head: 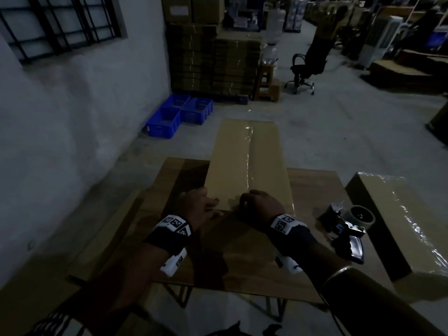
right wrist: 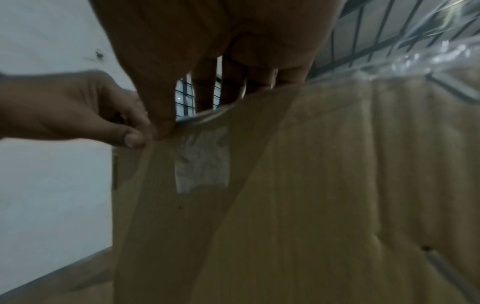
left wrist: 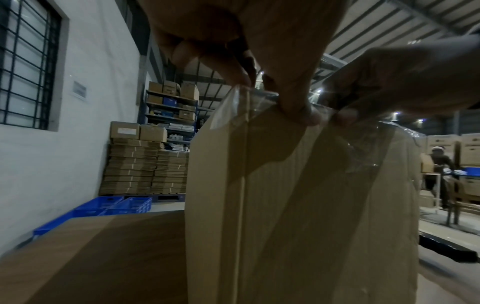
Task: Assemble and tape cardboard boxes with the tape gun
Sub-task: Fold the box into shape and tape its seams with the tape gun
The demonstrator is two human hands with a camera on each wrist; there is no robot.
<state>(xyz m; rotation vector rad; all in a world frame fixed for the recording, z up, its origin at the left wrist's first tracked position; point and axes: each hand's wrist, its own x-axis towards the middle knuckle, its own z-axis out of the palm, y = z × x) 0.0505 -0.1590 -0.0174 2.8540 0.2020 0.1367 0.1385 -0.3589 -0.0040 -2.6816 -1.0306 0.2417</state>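
The cardboard box [head: 247,161] lay lengthwise on the wooden table [head: 315,187], its far end overhanging the table's far edge, with a strip of clear tape [head: 249,151] running along its top seam toward the near end. The left hand [head: 198,207] and the right hand [head: 261,204] met at that near top edge, each pinching the loose tail of tape between thumb and fingers and folding it over the edge. Judging by its look, the box was probably empty, so light and fairly stiff but easy to slide; it would be best steadied by the near corners or side walls, while the thin, sticky tape would wrinkle if pulled unevenly. The tape gun [head: 344,229] rested on the table to the right, untouched, just beside a second taped box [head: 400,214] farther right. Only the head view showed the gun and the full seam; the left wrist view showed the pinch on the tape close up and the vertical seam of the box's near end face, and the right wrist view added a pale rectangular patch [right wrist: 202,162] on that face, possibly tape or a label. Far left, blue crates [head: 179,112] sat on the floor.
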